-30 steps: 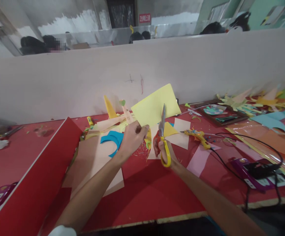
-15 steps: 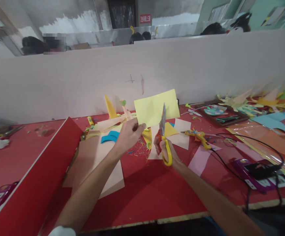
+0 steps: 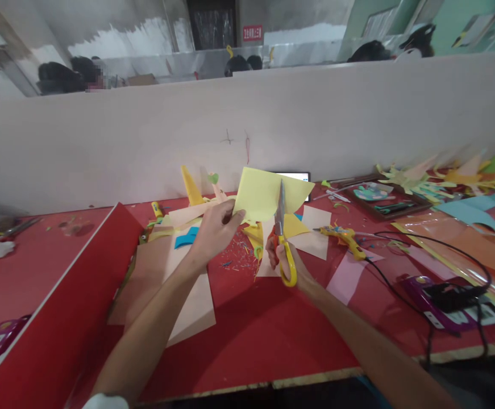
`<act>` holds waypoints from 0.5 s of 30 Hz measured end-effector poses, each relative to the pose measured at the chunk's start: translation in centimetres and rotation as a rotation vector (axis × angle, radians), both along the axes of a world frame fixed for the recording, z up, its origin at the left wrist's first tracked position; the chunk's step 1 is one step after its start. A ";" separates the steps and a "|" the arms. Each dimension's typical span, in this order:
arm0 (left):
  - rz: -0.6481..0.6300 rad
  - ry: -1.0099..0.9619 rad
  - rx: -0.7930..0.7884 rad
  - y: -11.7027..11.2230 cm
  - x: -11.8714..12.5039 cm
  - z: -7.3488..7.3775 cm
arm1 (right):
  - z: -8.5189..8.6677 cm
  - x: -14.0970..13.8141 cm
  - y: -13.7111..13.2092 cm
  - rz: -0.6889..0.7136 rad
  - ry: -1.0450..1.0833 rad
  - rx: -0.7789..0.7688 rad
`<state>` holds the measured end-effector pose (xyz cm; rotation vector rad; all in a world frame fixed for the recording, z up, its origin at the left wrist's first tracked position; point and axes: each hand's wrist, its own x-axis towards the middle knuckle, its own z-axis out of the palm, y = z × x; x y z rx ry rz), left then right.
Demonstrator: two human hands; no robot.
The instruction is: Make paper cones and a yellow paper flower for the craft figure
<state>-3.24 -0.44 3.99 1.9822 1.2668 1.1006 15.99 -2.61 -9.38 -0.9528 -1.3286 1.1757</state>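
Note:
A pale yellow sheet of paper point(image 3: 256, 195) is held up above the red table, pinched at its lower left edge by my left hand point(image 3: 218, 227). My right hand point(image 3: 287, 258) is closed round the red and yellow handles of a pair of scissors point(image 3: 280, 221). The blades point upward and lie against the right part of the paper; whether they are cutting into it I cannot tell. Behind the paper, a device with a lit screen point(image 3: 302, 178) leans on the white partition, partly covered. A folded blue paper strip point(image 3: 186, 238) lies left of my left wrist.
A yellow glue gun point(image 3: 344, 236) with a black cable lies to the right, near a purple box point(image 3: 437, 307). A red panel point(image 3: 66, 301) stands at the left. Beige sheets point(image 3: 145, 284) and a wooden tray point(image 3: 390, 207) of tools rest on the table. The white partition point(image 3: 102, 147) runs behind.
The yellow paper has turned clockwise and tilted, its right side now dipping lower and the screen behind showing more. My left hand has shifted slightly left; the scissors stay nearly in place.

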 end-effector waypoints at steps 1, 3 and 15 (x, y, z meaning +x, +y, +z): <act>-0.008 0.016 -0.008 -0.1 0.0 0.1 | 0.0 0.1 0.0 0.000 -0.016 0.008; -0.008 0.020 -0.023 -0.1 0.0 0.3 | 0.0 0.5 0.0 -0.004 -0.053 0.017; 0.088 -0.099 0.060 0.9 -0.9 -0.3 | -0.7 0.5 0.6 -0.005 0.026 -0.068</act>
